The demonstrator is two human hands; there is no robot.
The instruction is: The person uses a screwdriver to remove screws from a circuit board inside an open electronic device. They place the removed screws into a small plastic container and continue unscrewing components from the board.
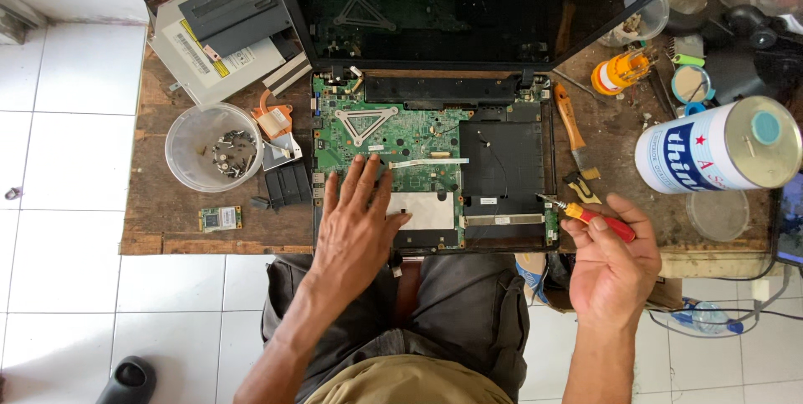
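An opened laptop lies on a wooden table (pixel 167 228), its green circuit board (pixel 393 132) and black lower shell (pixel 502 161) exposed, its dark screen (pixel 468 2) tilted back. My left hand (pixel 358 224) rests flat on the front left of the board, fingers spread, holding nothing. My right hand (pixel 615 262) grips a small red and yellow screwdriver (pixel 598 220), whose tip points at the laptop's front right corner.
A clear plastic bowl (pixel 186 132) with several screws sits left of the laptop, near an optical drive (pixel 213 53), a small green card (pixel 221 218) and black parts. To the right lie a wood-handled brush (pixel 570 124), a large tin can (pixel 719 146), a clear lid (pixel 718 215) and jars.
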